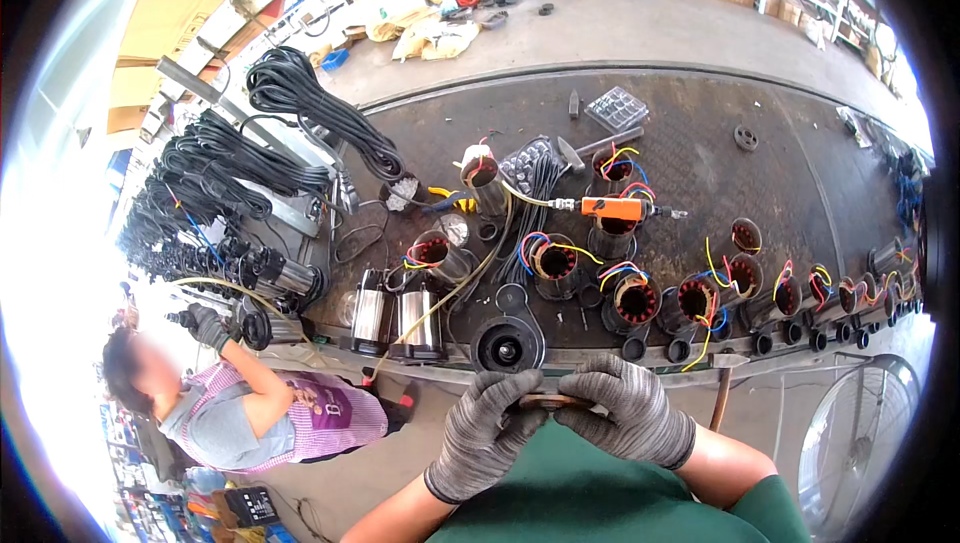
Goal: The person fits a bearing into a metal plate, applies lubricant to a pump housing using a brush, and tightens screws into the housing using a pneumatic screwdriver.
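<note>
My left hand (488,435) and my right hand (632,415), both in grey striped knit gloves, meet in front of my body. Between their fingertips they grip a thin, flat, brownish piece (552,400); its exact kind is partly hidden by the fingers. Just beyond it, at the bench edge, sits a round black housing (508,345) with a shaft end in its middle. Left of that stand two shiny steel motor cylinders (371,317) on black bases. Past my right hand is an open motor stator (633,303) with coloured wires, one of several in a row.
An orange power tool (612,208) lies across stators on the dark workbench (420,113). Coiled black cables (325,108) hang at the left. A person (250,408) in a checked apron works at the left. A fan (860,423) stands on the right.
</note>
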### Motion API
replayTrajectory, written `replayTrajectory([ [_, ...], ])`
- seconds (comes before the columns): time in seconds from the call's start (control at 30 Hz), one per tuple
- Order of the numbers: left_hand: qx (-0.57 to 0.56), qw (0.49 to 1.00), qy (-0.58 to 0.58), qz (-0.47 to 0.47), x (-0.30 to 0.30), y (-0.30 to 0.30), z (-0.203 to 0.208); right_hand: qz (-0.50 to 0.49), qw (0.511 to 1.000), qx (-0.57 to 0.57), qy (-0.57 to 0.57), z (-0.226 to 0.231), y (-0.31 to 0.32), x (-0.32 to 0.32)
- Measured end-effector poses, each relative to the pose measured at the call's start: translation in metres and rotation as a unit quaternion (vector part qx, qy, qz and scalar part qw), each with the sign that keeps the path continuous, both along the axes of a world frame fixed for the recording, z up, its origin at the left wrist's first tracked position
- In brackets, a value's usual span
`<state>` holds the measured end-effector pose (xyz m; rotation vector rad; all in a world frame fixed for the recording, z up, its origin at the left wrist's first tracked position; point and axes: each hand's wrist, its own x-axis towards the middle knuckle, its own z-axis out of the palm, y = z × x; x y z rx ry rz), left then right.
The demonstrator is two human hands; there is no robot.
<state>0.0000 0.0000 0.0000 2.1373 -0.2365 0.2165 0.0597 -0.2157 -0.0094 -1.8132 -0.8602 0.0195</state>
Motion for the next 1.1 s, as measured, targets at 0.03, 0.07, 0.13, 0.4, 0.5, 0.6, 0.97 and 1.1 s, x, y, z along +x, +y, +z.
replayTrajectory([
  [0.03,0.009,1.0,-0.004,-0.002,0.0,0.0,0.003,-0.015,1.0,-0.004,0.005,0.002,0.002,-0.002],
  [0.07,0.018,1.0,-0.009,-0.003,-0.001,0.0,0.004,-0.03,0.999,-0.008,0.009,0.002,0.004,-0.004],
  [0.13,0.021,1.0,-0.018,-0.002,0.003,-0.003,0.004,-0.025,0.999,-0.022,0.002,0.003,0.003,0.0],
  [0.4,0.051,0.998,-0.026,0.004,0.005,0.0,-0.006,-0.017,0.996,-0.079,-0.037,-0.01,0.012,-0.003],
  [0.5,0.041,0.999,-0.025,0.004,0.003,-0.001,-0.009,-0.01,0.995,-0.089,-0.049,-0.006,0.01,0.0],
  [0.6,0.017,1.0,-0.016,0.007,0.004,-0.001,-0.019,0.003,0.996,-0.06,-0.069,-0.003,0.01,0.009],
  [0.97,0.039,0.995,-0.071,0.066,0.01,-0.014,-0.032,-0.016,0.998,-0.037,-0.057,-0.017,0.015,0.015],
  [1.1,-0.036,0.997,0.013,0.06,0.017,-0.015,-0.029,-0.048,0.996,-0.042,0.061,-0.027,0.017,0.013],
])
